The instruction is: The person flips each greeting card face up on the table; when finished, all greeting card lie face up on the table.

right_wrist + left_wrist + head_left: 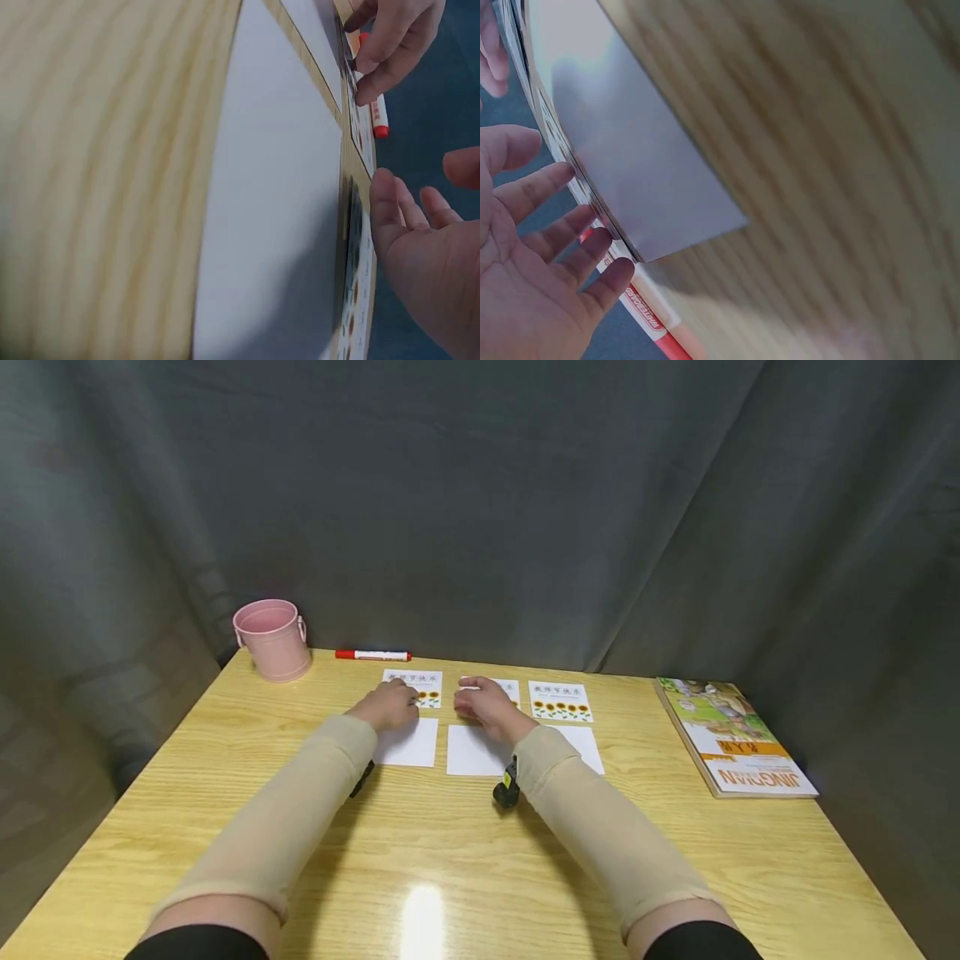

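Note:
Three printed cards with sunflowers lie in a back row: the left card (428,682), the middle card (512,688) and the right card (561,702). Before them lie three blank white cards: a left one (414,745), a middle one (471,753) and a right one (583,743). My left hand (388,704) reaches over the left printed card, its fingertips (619,271) right at the edge of a card and loosely spread. Over the middle printed card hovers my right hand (491,706), fingers relaxed and slightly bent, thumb apart, holding nothing. Both hands partly hide the cards beneath.
A pink bucket (276,647) stands at the back left. Beside it, along the back edge, lies a red and white whiteboard marker (373,655). A thick book (731,739) rests at the right. Grey curtains (480,510) hang behind the wooden table (420,843).

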A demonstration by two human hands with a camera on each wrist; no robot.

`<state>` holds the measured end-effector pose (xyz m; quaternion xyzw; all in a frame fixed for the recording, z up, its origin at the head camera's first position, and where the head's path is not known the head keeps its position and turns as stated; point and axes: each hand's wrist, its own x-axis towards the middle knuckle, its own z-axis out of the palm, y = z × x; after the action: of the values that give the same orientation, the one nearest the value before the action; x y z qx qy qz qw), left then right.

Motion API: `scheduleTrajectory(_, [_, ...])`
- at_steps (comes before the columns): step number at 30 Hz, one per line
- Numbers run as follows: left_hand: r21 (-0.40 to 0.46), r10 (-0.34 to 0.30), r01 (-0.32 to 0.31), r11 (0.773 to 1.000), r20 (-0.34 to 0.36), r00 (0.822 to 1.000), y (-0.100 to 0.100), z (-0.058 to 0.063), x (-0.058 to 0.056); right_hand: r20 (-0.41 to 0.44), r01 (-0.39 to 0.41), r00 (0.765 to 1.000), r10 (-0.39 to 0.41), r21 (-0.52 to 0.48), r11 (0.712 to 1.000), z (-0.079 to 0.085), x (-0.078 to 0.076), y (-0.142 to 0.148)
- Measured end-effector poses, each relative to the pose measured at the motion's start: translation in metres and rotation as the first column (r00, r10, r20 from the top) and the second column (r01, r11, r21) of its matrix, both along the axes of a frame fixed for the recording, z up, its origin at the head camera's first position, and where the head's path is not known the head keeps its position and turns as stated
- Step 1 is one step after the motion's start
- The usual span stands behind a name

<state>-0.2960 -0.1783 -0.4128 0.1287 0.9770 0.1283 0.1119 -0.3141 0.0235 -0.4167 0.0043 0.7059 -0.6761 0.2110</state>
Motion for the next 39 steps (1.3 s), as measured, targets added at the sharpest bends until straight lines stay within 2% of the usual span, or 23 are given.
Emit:
scheduleTrajectory(4, [0.054,-0.009,0.012,0.998,-0.061,0.998,0.000,0.000,0.007,-0.025,-0.066,0.997,0.067,0.037,0.997,0.004,0.013,0.007])
scheduleTrajectory(6, [0.103,-0.026,0.036,0.994,-0.093,0.995,0.001,0.002,0.016,-0.029,-0.107,0.994,0.109,0.049,0.993,0.007,0.021,0.008])
scheduleTrajectory(9, [0.132,-0.097,0.112,0.985,-0.111,0.989,0.000,0.006,0.034,-0.020,-0.174,0.984,0.176,0.065,0.983,0.013,0.036,0.008])
scheduleTrajectory(12, [0.091,-0.170,0.173,0.981,-0.041,0.985,-0.008,0.013,0.056,0.013,-0.231,0.973,0.231,0.053,0.971,0.017,0.050,0.003])
scheduleTrajectory(14, [0.060,-0.204,0.202,0.977,0.029,0.978,-0.014,0.015,0.067,0.035,-0.249,0.968,0.248,0.048,0.967,0.017,0.056,0.000])
scheduleTrajectory(17, [0.052,-0.228,0.224,0.973,0.101,0.968,-0.019,0.017,0.080,0.060,-0.251,0.967,0.248,0.058,0.966,0.012,0.063,-0.005])
scheduleTrajectory(19, [0.066,-0.224,0.217,0.974,0.116,0.968,-0.022,0.016,0.085,0.064,-0.244,0.969,0.240,0.068,0.967,0.009,0.066,-0.009])
scheduleTrajectory(24, [0.139,-0.189,0.175,0.975,0.094,0.977,-0.024,0.011,0.086,0.060,-0.201,0.978,0.199,0.044,0.979,0.010,0.065,-0.016])
scheduleTrajectory(28, [0.242,-0.126,0.101,0.965,0.093,0.988,-0.028,0.009,0.088,0.073,-0.149,0.986,0.153,-0.055,0.987,0.013,0.062,-0.021])
scheduleTrajectory(32, [0.310,-0.105,0.084,0.947,0.052,0.993,-0.032,0.010,0.089,0.072,-0.082,0.993,0.094,-0.151,0.985,0.008,0.065,-0.028])
scheduleTrajectory(36, [0.366,-0.099,0.093,0.926,-0.002,0.995,-0.032,0.012,0.088,0.043,-0.053,0.997,0.058,-0.117,0.992,0.001,0.068,-0.033])
scheduleTrajectory(39, [0.383,-0.023,0.049,0.922,-0.072,0.997,-0.034,0.014,0.083,0.026,-0.057,0.998,0.059,-0.092,0.994,0.001,0.068,-0.033])
